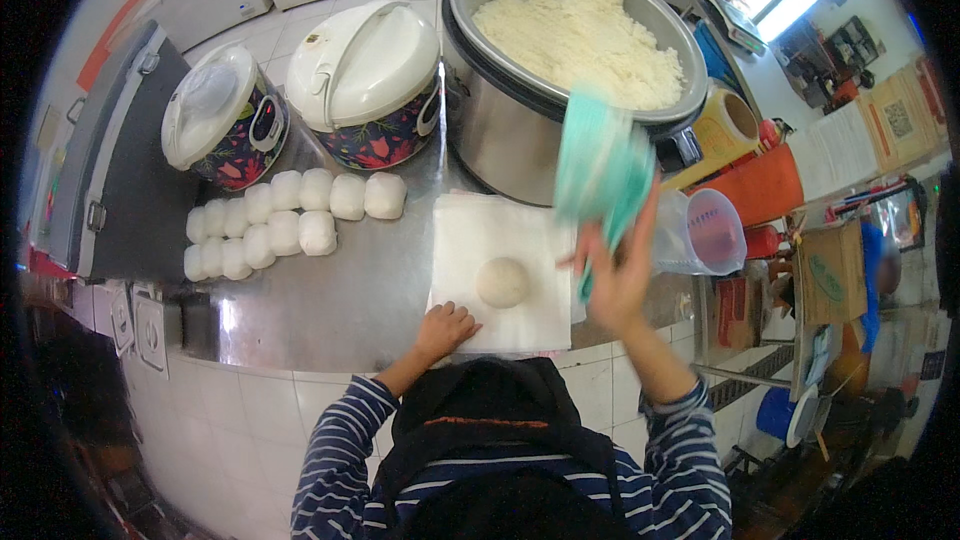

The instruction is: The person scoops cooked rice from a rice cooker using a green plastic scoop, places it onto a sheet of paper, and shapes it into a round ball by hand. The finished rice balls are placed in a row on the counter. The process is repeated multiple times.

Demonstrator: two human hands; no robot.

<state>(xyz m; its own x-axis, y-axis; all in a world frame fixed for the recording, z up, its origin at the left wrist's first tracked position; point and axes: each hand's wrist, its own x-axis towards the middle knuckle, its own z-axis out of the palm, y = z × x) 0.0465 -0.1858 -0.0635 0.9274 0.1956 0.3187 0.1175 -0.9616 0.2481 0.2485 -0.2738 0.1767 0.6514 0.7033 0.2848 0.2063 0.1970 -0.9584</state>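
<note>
A turquoise plastic scoop or jug (pixel 601 165), blurred by motion, is held by its handle in my right hand (pixel 621 277). It hangs before the near rim of a large metal rice cooker pot (pixel 463 4), heaped with cooked white rice (pixel 570 34). Below, a stack of white paper sheets (pixel 465 240) lies on the steel table (pixel 360 292). One pale beige round ball (pixel 503 283) sits on the sheets; its material is unclear. My left hand (pixel 448 331), holding nothing, rests on the stack's near left corner with its fingers lightly bent.
Two rows of white rounded bundles (pixel 346 196) stand on the left. Behind them are two flower-patterned rice cookers (pixel 360 75) with white lids, beside a grey insulated box (pixel 135 157). A clear measuring jug (pixel 705 232) and a yellow tub (pixel 724 124) are at right.
</note>
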